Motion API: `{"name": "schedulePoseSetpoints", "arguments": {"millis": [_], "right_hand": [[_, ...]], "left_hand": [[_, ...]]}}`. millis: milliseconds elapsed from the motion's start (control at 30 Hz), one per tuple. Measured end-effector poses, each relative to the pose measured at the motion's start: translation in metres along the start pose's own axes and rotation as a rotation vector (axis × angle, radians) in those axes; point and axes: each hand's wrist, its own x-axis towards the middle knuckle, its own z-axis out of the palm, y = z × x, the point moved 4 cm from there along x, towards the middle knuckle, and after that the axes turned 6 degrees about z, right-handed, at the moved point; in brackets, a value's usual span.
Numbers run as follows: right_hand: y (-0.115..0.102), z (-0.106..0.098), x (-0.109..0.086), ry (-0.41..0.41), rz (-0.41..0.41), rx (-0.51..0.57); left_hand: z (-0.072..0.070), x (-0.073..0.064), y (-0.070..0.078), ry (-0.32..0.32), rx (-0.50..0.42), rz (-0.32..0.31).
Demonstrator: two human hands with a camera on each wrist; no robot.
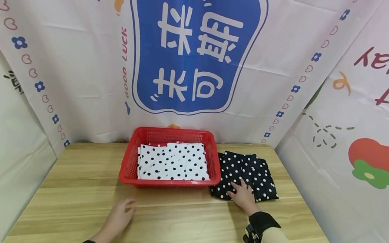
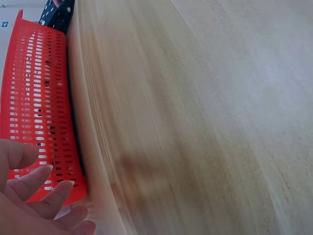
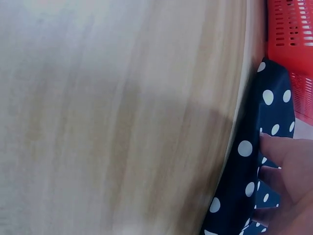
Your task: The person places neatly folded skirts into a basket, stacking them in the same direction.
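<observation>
On the right side of the table lies a folded black cloth with white dots [image 1: 264, 179]. My right hand [image 1: 244, 196] rests on its near part, fingers spread over the fabric; in the right wrist view the thumb and fingers [image 3: 275, 148] touch the dotted cloth [image 3: 268, 117]. A red plastic basket [image 1: 169, 182] stands left of the black cloth, overlapping its edge. Inside the basket lies a folded white cloth with black dots [image 1: 175, 163]. My left hand [image 1: 120, 214] hovers near the basket's front left, holding nothing, its fingers loosely bent.
Some red fabric [image 1: 156, 144] shows behind the white cloth in the basket. The wooden table [image 1: 181, 224] ends against a printed curtain [image 1: 93, 74] at the back, with more curtain on both sides. A black strap [image 1: 264, 223] is round the right wrist.
</observation>
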Motion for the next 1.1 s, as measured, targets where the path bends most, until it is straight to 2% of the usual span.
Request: {"name": "schedulePoseSetpoints", "arguments": {"millis": [267,467,667,1100], "right_hand": [[0.0,0.0,-0.003,0.0,0.011,-0.017],[-0.001,0.0,-0.007,-0.009,0.011,-0.018],[0.004,0.002,-0.014,-0.001,-0.002,-0.032],[0.008,0.003,-0.032,0.014,-0.011,-0.043]], "left_hand": [[0.0,0.0,-0.002,0.002,-0.01,0.006],[0.001,0.0,0.0,-0.035,-0.04,-0.039],[0.0,-0.002,0.003,-0.031,-0.053,-0.038],[-0.001,-0.003,-0.003,-0.043,-0.036,-0.054]]}}
